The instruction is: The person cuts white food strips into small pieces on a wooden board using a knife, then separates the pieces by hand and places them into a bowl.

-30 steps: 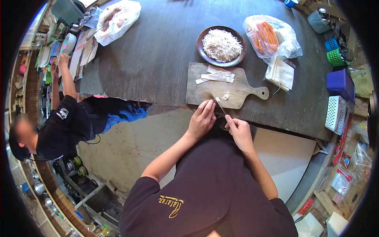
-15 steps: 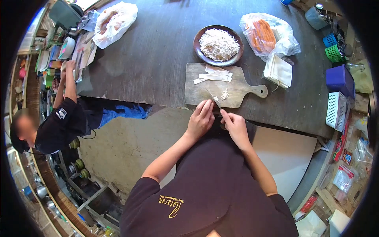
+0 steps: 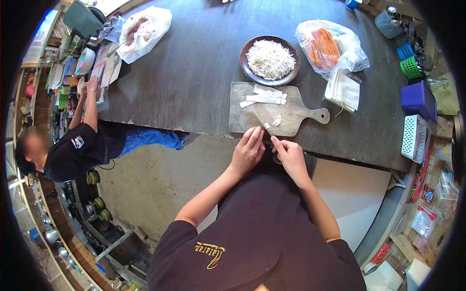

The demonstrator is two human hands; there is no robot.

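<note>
Left hand and right hand close together but apart, both at the near edge of the cutting board. Right hand closed round the handle of a knife; its thin blade angles forward and left, past the left fingertips, over the board. Left hand's fingers bent, tips at the board edge just beside the blade; cannot tell whether they pinch anything, the undersides being hidden.

Small heap of pale shreds on the board just ahead of the hands, right of the blade. Pale strips lie overlapping farther ahead, beyond the blade tip. Past them, straight ahead of both hands, a dark bowl with a mound of white shreds. Ahead and right of the right hand: stacked pale sheets, then a clear bag with orange pieces. All on the dark worktop.
</note>
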